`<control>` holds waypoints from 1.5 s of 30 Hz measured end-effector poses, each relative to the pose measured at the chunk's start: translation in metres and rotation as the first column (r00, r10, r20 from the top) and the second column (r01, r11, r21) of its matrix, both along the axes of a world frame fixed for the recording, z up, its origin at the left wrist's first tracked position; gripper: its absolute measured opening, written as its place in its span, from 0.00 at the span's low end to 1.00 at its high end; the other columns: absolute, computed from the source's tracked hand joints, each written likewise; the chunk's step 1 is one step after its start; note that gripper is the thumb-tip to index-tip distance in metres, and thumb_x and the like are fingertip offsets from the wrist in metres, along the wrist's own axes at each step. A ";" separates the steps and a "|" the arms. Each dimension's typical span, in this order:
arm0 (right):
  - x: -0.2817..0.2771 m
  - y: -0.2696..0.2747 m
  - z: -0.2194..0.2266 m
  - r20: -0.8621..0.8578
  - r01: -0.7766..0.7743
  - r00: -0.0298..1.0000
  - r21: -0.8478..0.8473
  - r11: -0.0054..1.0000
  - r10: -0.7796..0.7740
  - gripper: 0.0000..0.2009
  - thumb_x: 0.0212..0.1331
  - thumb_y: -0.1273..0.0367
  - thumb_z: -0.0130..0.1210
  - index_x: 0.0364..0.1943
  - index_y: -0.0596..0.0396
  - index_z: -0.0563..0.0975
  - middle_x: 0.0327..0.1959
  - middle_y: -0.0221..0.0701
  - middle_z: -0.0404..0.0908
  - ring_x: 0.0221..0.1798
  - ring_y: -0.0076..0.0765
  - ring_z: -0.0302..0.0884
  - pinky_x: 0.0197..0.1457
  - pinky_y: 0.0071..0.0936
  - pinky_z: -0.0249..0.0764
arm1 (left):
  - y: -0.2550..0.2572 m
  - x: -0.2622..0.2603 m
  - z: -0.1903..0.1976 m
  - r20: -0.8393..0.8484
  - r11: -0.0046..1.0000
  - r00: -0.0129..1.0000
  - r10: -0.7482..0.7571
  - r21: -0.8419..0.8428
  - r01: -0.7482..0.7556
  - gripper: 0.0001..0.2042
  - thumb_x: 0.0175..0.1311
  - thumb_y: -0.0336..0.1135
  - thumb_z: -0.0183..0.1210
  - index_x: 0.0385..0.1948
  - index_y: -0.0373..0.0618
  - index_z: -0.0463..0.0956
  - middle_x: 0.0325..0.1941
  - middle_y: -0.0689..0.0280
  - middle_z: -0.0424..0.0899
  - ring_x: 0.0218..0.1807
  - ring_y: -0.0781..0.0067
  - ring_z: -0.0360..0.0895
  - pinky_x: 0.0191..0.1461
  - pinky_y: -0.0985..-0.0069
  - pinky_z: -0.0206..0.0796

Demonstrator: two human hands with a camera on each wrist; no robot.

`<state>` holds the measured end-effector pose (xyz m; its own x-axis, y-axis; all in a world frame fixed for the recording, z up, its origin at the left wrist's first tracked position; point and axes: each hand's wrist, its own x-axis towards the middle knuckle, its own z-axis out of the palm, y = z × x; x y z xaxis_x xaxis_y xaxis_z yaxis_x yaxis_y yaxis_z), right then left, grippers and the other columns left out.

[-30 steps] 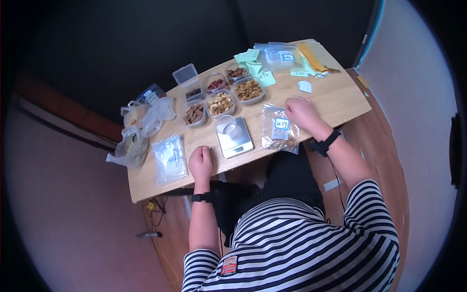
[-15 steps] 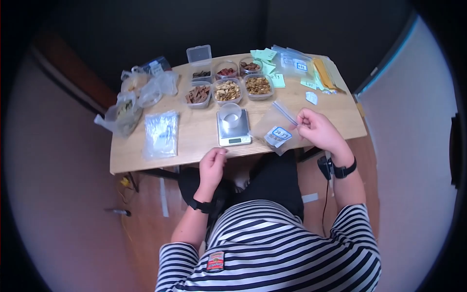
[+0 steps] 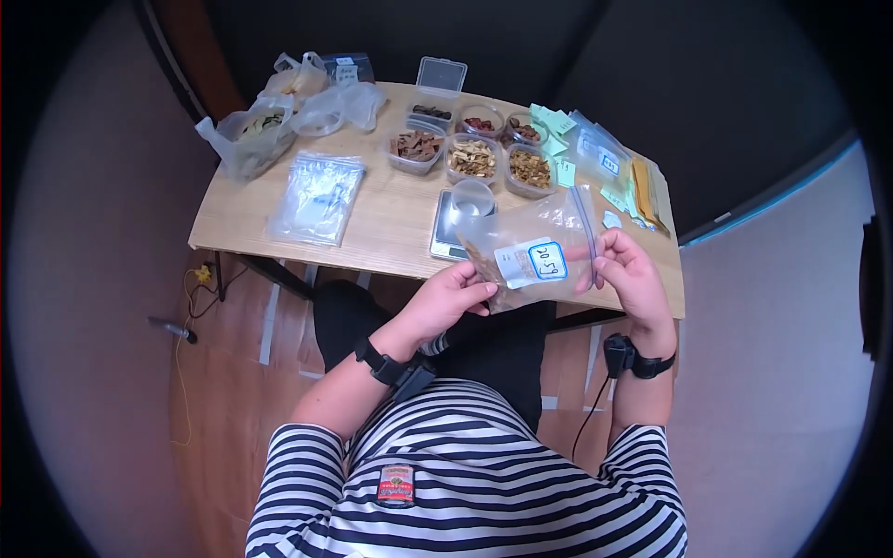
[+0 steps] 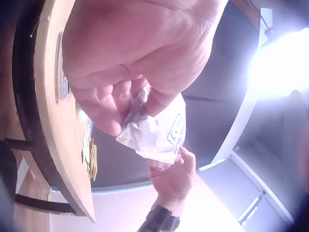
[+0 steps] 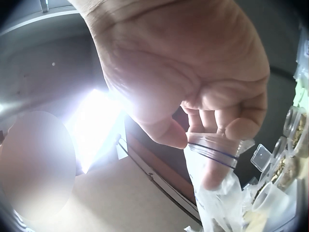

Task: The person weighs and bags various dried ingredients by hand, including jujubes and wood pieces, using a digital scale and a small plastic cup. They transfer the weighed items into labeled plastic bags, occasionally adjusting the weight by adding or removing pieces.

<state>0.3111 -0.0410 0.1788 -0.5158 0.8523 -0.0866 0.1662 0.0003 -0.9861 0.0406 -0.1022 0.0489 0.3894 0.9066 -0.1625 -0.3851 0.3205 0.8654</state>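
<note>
A clear zip bag [image 3: 549,228] with a white label reading 20.5g and brown dried pieces in its lower end is held up in front of the table's near edge. My left hand [image 3: 448,299] grips the filled bottom corner, thumb on top and fingers beneath. At the zip end, my right hand [image 3: 634,270] pinches the bag near its blue seal strip; in the right wrist view one finger shows through the plastic by the mouth. Behind the bag, partly covered by it, a small digital scale [image 3: 445,240] carries a clear plastic cup [image 3: 473,197].
Several tubs of dried goods [image 3: 473,160] stand at the back middle. A stack of flat zip bags [image 3: 316,200] lies left, before tied plastic bags [image 3: 251,139]. Green paper notes [image 3: 553,119], more labelled bags [image 3: 600,153] and a yellow packet [image 3: 644,191] lie at the right.
The right hand has lifted the zip bag off the table's front edge and tilted it sideways. The left hand has come from the table edge to take hold of the bag's bottom. The head view has shifted.
</note>
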 end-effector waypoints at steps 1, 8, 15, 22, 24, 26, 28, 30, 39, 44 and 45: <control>0.003 0.002 -0.001 0.015 -0.011 1.000 -0.007 1.000 0.011 0.06 0.70 0.75 0.47 0.46 0.57 0.72 0.52 0.40 0.85 0.40 0.24 0.82 0.52 0.23 0.75 | -0.001 -0.001 0.001 -0.046 0.999 0.998 0.041 -0.005 -0.041 0.15 0.74 0.33 0.57 0.59 0.42 0.74 0.47 0.71 0.82 0.44 0.83 0.79 0.48 0.82 0.74; 0.005 0.021 0.011 0.019 -0.132 0.991 0.080 0.988 0.130 0.16 0.72 0.69 0.51 0.58 0.62 0.76 0.51 0.38 0.86 0.52 0.31 0.83 0.59 0.27 0.75 | -0.012 -0.004 0.024 -0.155 0.994 0.983 0.094 0.075 -0.083 0.13 0.73 0.33 0.58 0.55 0.41 0.77 0.37 0.74 0.81 0.34 0.86 0.75 0.41 0.85 0.70; 0.002 0.038 -0.002 -0.028 -0.297 0.953 -0.294 0.909 0.302 0.22 0.73 0.61 0.52 0.61 0.66 0.74 0.56 0.47 0.82 0.61 0.43 0.80 0.67 0.40 0.74 | -0.018 -0.001 0.036 -0.315 0.990 0.944 0.103 0.121 -0.067 0.11 0.73 0.33 0.57 0.53 0.40 0.78 0.34 0.74 0.81 0.32 0.87 0.74 0.38 0.86 0.68; -0.026 0.038 -0.022 -0.701 -0.715 0.630 -0.357 0.600 0.334 0.50 0.70 0.34 0.24 0.68 0.74 0.65 0.74 0.65 0.56 0.76 0.66 0.58 0.79 0.57 0.51 | -0.021 -0.005 0.043 -0.307 0.973 0.932 0.190 0.182 -0.139 0.12 0.73 0.36 0.57 0.48 0.37 0.79 0.32 0.72 0.81 0.32 0.85 0.74 0.38 0.83 0.68; -0.024 0.039 -0.030 -0.726 -0.725 0.618 -0.378 0.576 0.302 0.50 0.69 0.34 0.23 0.68 0.75 0.65 0.76 0.68 0.47 0.78 0.67 0.52 0.81 0.58 0.44 | -0.022 -0.007 0.048 -0.338 0.986 0.933 0.122 0.146 -0.076 0.12 0.75 0.34 0.55 0.52 0.39 0.78 0.38 0.72 0.83 0.35 0.85 0.76 0.41 0.85 0.70; -0.013 0.044 -0.042 -0.619 -0.652 0.702 -0.360 0.667 0.352 0.45 0.70 0.39 0.31 0.67 0.76 0.66 0.74 0.67 0.53 0.76 0.65 0.57 0.79 0.56 0.51 | -0.022 -0.007 0.050 -0.190 0.993 0.976 0.110 0.060 -0.101 0.12 0.77 0.37 0.52 0.52 0.39 0.79 0.39 0.73 0.83 0.37 0.85 0.77 0.41 0.85 0.71; -0.012 0.041 -0.039 -0.498 -0.577 0.778 -0.326 0.749 0.383 0.41 0.71 0.43 0.39 0.65 0.76 0.68 0.73 0.66 0.59 0.74 0.63 0.63 0.76 0.55 0.58 | -0.022 -0.007 0.048 -0.150 0.994 0.983 0.110 0.041 -0.105 0.13 0.78 0.37 0.51 0.52 0.40 0.79 0.40 0.73 0.82 0.38 0.85 0.77 0.42 0.85 0.71; -0.016 0.035 -0.027 -0.223 -0.337 0.936 -0.354 0.872 0.271 0.27 0.67 0.63 0.57 0.63 0.72 0.72 0.59 0.51 0.79 0.58 0.44 0.81 0.60 0.36 0.78 | -0.022 -0.006 0.043 -0.110 0.994 0.988 0.112 0.020 -0.110 0.13 0.79 0.38 0.50 0.51 0.40 0.79 0.40 0.73 0.82 0.38 0.86 0.77 0.42 0.85 0.72; -0.057 0.030 0.013 0.429 -0.374 0.787 -0.240 0.896 0.444 0.20 0.53 0.71 0.70 0.53 0.57 0.83 0.39 0.26 0.85 0.41 0.18 0.80 0.41 0.22 0.79 | -0.020 -0.004 0.041 -0.176 0.993 0.978 0.114 0.063 -0.104 0.12 0.77 0.37 0.52 0.46 0.39 0.81 0.34 0.72 0.80 0.32 0.85 0.74 0.38 0.82 0.70; -0.051 0.040 0.002 0.483 -0.519 0.727 -0.081 0.851 0.489 0.16 0.69 0.59 0.57 0.52 0.53 0.84 0.24 0.26 0.80 0.21 0.18 0.74 0.25 0.18 0.70 | -0.019 -0.002 0.039 -0.122 0.991 0.983 0.137 0.015 -0.136 0.11 0.78 0.36 0.51 0.45 0.41 0.80 0.34 0.75 0.79 0.33 0.86 0.73 0.39 0.85 0.68; -0.050 0.042 0.001 0.472 -0.471 0.727 -0.183 0.863 0.498 0.18 0.72 0.55 0.53 0.53 0.52 0.83 0.22 0.26 0.80 0.18 0.18 0.72 0.23 0.19 0.69 | -0.019 -0.003 0.041 -0.122 0.991 0.983 0.137 0.015 -0.136 0.11 0.78 0.36 0.51 0.45 0.41 0.80 0.34 0.75 0.79 0.33 0.86 0.73 0.39 0.85 0.68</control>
<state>0.2607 0.0006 0.1799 -0.7338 0.4864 -0.4743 0.6124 0.1714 -0.7718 0.0379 -0.1212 0.0894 0.2396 0.9510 -0.1955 -0.3159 0.2667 0.9105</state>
